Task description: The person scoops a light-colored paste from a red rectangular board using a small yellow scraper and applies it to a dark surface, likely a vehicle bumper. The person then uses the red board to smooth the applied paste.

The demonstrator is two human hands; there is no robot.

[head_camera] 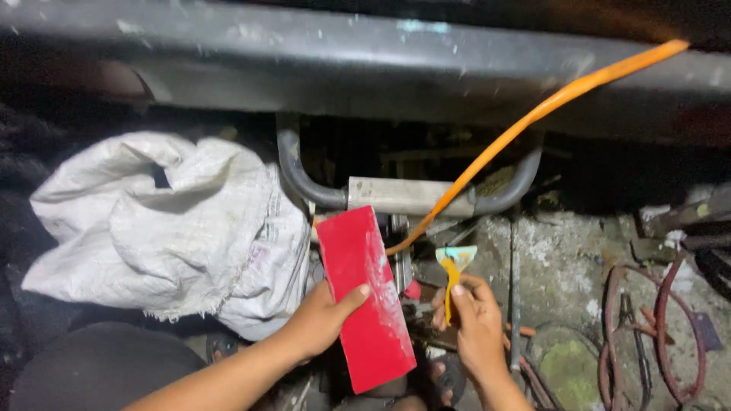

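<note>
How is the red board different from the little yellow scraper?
The red board is a big flat rectangle; the yellow scraper is small, with a thin handle and a wide blade. The left hand holds the board by its edge, tilted; the right hand grips the scraper's handle, blade up. The board has whitish smears; the scraper's blade looks pale bluish. Both are being held.

A big white woven sack slumps on the left, crumpled and open at the top, its lower edge frayed, with a faint reddish print on its right side too blurred to make out. Its right flank sits just beside a flat red rectangular board. No labels, signs or screens show anywhere else in this view.
</note>
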